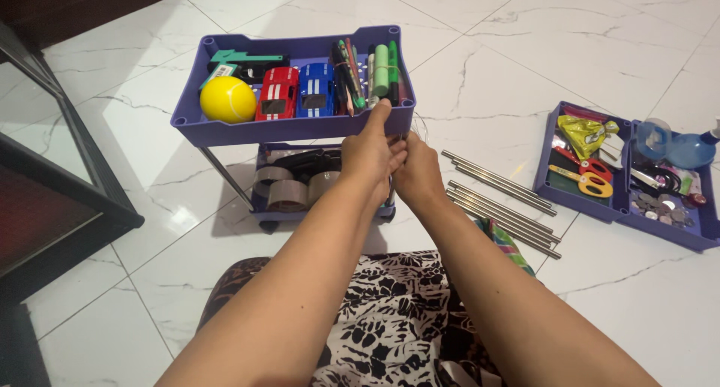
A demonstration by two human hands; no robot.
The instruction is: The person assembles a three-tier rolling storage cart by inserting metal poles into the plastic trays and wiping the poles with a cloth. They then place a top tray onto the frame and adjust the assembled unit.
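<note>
We see a white marbled tile floor (600,304), glossy, with dark furniture (45,184) at the far left edge. Left of centre stands a small purple cart: its top tray (292,128) holds a yellow ball (227,100), a red toy car (278,94), a blue toy car (316,91), a green-and-black tool behind them, then pens and markers (367,72) at its right end. The lower tray (262,203) holds tape rolls (289,192) and something dark (we cannot tell what). Our left hand (369,151) grips the top tray's front right corner, thumb up on the rim, fingers curled. Our right hand (417,173) sits just beside it, touching it, fingers closed below the tray corner; what it holds is hidden, maybe the cart's leg, we cannot tell. Further right, loose metal rods (499,199) lie on the floor in two bunches. At far right lie two more purple trays side by side: one (544,181) with scissors (589,178) and a yellow wrapper, the other (709,233) with coins, cords and a blue transparent thing. A black-and-white patterned fabric (382,319) covers our lap.
</note>
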